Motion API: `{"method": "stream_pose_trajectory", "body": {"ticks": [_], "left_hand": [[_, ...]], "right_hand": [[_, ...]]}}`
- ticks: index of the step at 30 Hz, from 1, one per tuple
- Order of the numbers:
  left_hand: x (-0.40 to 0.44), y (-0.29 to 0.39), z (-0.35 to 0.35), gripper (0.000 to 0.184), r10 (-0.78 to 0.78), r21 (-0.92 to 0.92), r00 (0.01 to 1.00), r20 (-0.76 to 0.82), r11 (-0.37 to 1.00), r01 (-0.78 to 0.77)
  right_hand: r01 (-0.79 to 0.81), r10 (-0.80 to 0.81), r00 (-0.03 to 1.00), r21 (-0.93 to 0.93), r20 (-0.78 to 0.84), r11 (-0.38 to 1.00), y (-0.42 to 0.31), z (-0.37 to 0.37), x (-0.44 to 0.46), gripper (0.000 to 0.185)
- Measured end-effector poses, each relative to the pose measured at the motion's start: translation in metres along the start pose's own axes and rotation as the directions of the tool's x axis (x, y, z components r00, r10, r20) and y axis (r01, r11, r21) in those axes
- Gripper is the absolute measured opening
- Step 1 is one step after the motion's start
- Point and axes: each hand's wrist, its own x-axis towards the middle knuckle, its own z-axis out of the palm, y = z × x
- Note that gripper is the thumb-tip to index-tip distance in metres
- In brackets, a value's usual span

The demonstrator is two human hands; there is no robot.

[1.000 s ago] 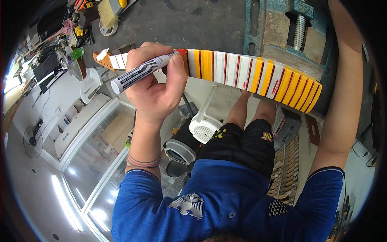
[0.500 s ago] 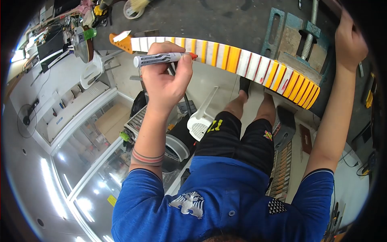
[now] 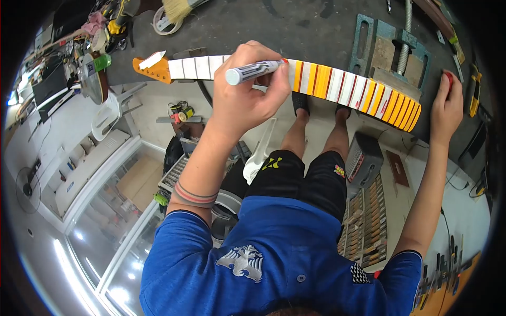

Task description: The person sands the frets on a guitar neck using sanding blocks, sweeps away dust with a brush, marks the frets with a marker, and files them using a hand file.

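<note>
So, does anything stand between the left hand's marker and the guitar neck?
Nothing visible does: the left hand holds the marker with its red tip right at the striped guitar neck; actual contact is unclear.

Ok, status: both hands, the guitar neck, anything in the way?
Left hand: marker, tip at guitar neck. Right hand: small red thing. Neck: white and yellow strips, partly hidden behind left hand. Vise close beside it; contact unclear.

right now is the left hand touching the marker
Touching. The head view shows the left hand gripping the marker, thumb and fingers closed on it near its red end, with no gap between.
</note>
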Motion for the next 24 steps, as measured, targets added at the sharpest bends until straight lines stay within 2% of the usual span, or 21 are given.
{"method": "stream_pose_trajectory", "body": {"ticks": [2,6,15,24], "left_hand": [[0.002,-0.003,-0.001,0.013,0.008,0.003,1.000,0.015,1.000,-0.008],[0.000,-0.008,0.002,0.014,0.011,-0.034,1.000,0.023,0.999,-0.010],[-0.004,-0.016,0.004,0.015,0.026,-0.059,1.000,0.013,0.998,-0.025],[-0.001,-0.006,0.006,0.018,0.065,0.034,0.997,0.032,0.997,-0.067]], "right_hand": [[0.005,-0.006,1.000,-0.072,-0.017,0.997,0.005,0.004,0.001,0.029],[0.008,-0.007,1.000,0.013,-0.023,1.000,0.012,0.004,0.000,0.030],[0.025,-0.024,1.000,0.043,-0.008,0.999,0.021,0.006,-0.001,0.031],[0.042,-0.042,0.999,0.009,-0.021,0.999,0.023,0.005,-0.002,0.032]]}}
